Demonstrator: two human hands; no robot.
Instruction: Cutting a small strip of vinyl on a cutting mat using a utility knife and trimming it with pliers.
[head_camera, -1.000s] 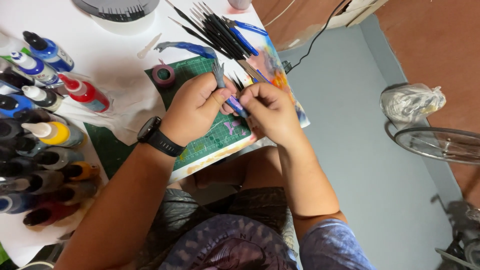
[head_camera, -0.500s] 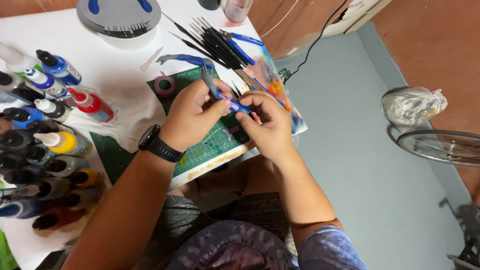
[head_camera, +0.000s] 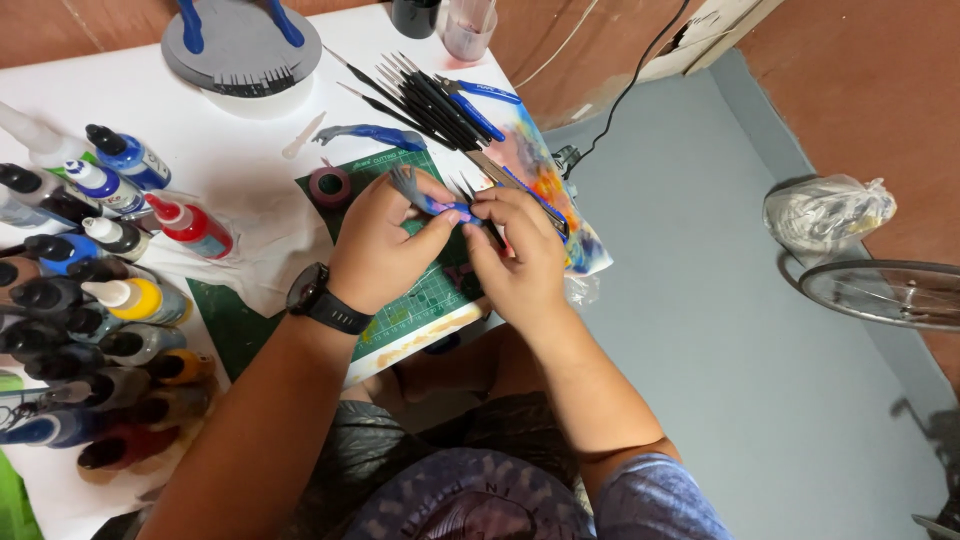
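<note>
My left hand (head_camera: 385, 245), with a black watch on the wrist, grips a small tool with blue handles and a grey tip (head_camera: 415, 192) over a green cutting mat (head_camera: 420, 310). My right hand (head_camera: 515, 255) meets it from the right, its fingertips pinched on a small piece at the tool's end. The piece itself is too small to make out. Both hands hover above the mat at the table's near right corner.
Several paint bottles (head_camera: 95, 290) crowd the table's left side. A row of black brushes (head_camera: 430, 100), blue pliers (head_camera: 480, 95), a tape roll (head_camera: 330, 185), a grey round stand (head_camera: 242, 45) and cups (head_camera: 468, 25) lie beyond the hands. A cable, plastic bag and wheel are on the grey floor.
The view has shifted slightly, so the table sits lower in the picture. My hands stay together on the blue-handled tool, the left one having turned it a little.
</note>
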